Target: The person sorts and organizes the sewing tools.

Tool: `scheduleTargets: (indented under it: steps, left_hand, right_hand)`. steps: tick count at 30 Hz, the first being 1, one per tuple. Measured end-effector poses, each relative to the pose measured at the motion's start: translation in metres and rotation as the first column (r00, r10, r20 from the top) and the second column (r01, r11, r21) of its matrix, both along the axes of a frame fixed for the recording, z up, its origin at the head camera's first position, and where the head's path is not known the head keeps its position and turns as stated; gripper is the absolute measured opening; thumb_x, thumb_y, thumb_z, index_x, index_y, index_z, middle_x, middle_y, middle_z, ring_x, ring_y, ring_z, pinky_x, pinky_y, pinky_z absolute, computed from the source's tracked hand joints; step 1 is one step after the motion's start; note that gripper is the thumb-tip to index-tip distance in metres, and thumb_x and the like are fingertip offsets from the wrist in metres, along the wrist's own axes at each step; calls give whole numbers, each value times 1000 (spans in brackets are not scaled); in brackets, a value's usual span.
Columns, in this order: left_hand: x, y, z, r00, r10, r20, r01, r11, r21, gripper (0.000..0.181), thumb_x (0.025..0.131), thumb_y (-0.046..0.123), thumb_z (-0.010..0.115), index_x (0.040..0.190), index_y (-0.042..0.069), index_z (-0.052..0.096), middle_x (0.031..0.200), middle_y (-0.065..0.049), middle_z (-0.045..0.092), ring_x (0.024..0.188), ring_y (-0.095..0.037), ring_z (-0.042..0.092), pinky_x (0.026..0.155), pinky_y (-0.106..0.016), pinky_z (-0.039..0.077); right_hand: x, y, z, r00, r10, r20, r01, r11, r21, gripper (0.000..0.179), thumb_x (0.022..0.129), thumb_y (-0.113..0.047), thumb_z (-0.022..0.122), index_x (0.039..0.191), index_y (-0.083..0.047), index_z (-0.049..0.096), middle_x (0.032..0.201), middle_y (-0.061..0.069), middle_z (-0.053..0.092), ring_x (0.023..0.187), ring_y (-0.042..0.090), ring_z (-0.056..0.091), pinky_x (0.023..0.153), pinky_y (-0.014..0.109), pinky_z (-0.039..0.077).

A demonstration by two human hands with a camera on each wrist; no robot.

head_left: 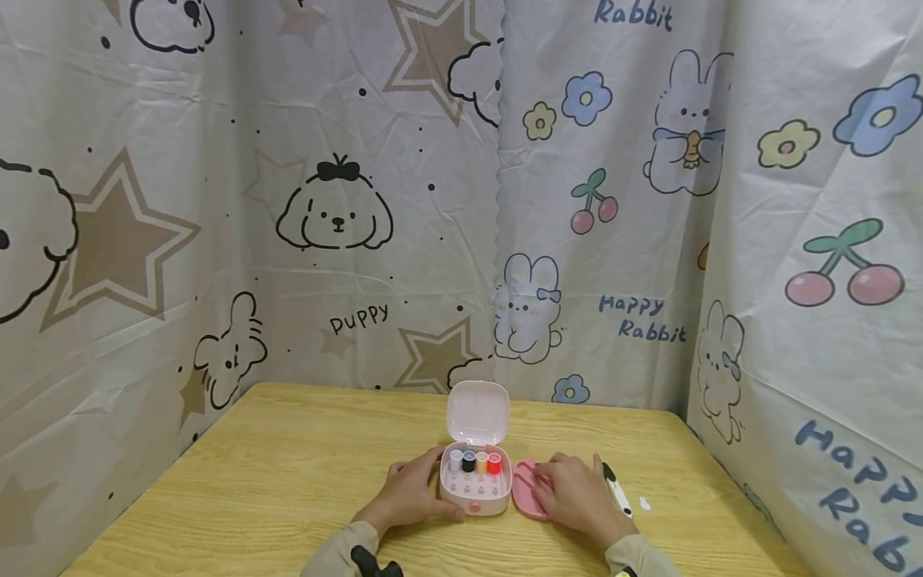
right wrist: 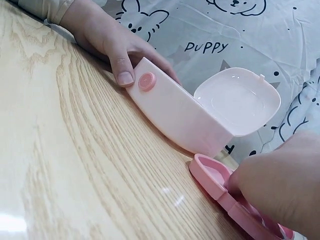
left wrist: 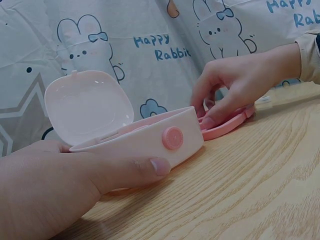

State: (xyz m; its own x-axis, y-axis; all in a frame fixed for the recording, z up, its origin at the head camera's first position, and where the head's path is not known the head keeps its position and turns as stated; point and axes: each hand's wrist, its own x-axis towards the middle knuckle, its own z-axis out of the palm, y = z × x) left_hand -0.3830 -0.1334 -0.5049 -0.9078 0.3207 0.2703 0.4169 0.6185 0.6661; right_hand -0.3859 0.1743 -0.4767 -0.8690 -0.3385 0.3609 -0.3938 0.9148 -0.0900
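A pale pink sewing box (head_left: 476, 501) stands on the table with its lid (head_left: 479, 410) raised. Inside, several thread spools (head_left: 481, 462), white, black, yellowish and red, stand in the back row above rows of bare pegs. My left hand (head_left: 413, 489) holds the box at its left side, thumb at the front below the round pink button (left wrist: 172, 138). Just right of the box lies a darker pink tray (head_left: 530, 501). My right hand (head_left: 577, 490) reaches down into it with bent fingers (left wrist: 210, 120); whatever they touch inside is hidden.
To the right of my right hand lie a slim black-and-white tool (head_left: 618, 490) and a small white flat piece (head_left: 645, 503). The wooden table (head_left: 324, 433) is bordered by printed curtains (head_left: 346, 304) at the back and both sides.
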Motion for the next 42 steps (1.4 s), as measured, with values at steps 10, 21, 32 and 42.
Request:
scheduleTargets:
  steps: [10,21,32,42]
  left_hand:
    - [-1,0,-1,1000,-6,-10,6,1000,8,115,64,65,91,156,15,44,152,-2,53,138,-26,49,99,-56,26]
    - [3,0,0,1000,-10,-13,10,1000,18,114,64,63,92,156,14,45,152,-1,54,137,-25,49,100,-57,24]
    - [1,0,-1,1000,-12,-8,13,1000,22,113,65,62,92,156,15,45,152,-1,54,137,-25,49,99,-58,24]
    - [1,0,0,1000,-8,10,8,1000,23,112,65,62,92,154,13,46,152,-5,54,137,-28,49,102,-60,23]
  right_hand:
    - [1,0,-3,998,25,-52,-26,1000,-17,7,86,-33,80,87,-26,81,94,-5,71,90,18,67,99,84,23]
    - [1,0,-5,998,28,-58,-30,999,-37,4,82,-27,80,85,-24,82,90,-6,68,89,17,65,98,84,24]
    - [0,0,1,998,17,-58,-20,999,-48,4,81,-24,80,84,-24,82,92,-4,68,90,19,65,98,84,23]
    - [1,1,9,996,16,-85,-23,996,-81,2,80,-23,81,82,-23,80,92,-4,68,90,19,65,98,83,25]
